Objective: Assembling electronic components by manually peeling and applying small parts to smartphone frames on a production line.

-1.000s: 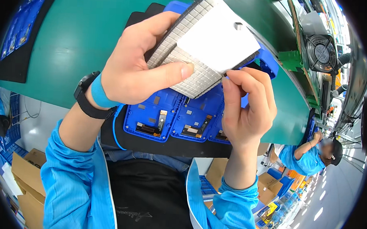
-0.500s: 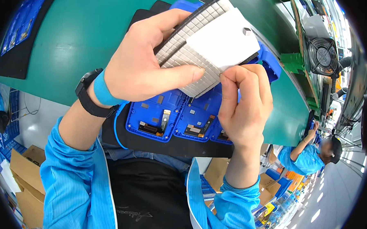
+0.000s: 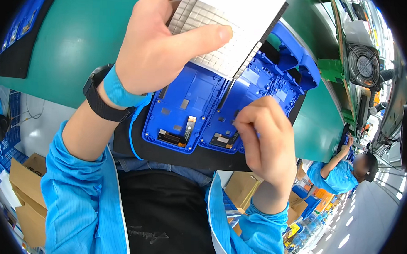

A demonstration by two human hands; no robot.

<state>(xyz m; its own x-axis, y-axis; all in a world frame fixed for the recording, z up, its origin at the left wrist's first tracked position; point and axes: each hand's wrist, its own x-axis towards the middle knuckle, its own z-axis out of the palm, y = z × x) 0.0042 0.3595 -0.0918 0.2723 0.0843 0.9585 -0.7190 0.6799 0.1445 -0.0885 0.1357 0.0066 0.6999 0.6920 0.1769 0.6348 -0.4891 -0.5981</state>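
My left hand [image 3: 154, 47] is closed around a gridded sheet [image 3: 211, 54] of small silver-grey squares, my thumb lying flat across its face and the fingers mostly hidden at the far edge. A plain white piece [image 3: 249, 17] covers the upper part of it, and I hold it tilted above 2 blue plastic housings [image 3: 182, 87]. My right hand [image 3: 269, 134] hangs over the housing on the right, below the sheet and apart from it, fingers curled in toward the thumb; I cannot tell whether the tips meet or pinch anything. In the left housing a flat cable [image 3: 189, 126] lies near the bottom edge. The housings rest on a black mat [image 3: 179, 158] on the green table [image 3: 84, 44]. A blue wrist strap [image 3: 119, 89] and a black watch band [image 3: 105, 108] circle my left wrist.
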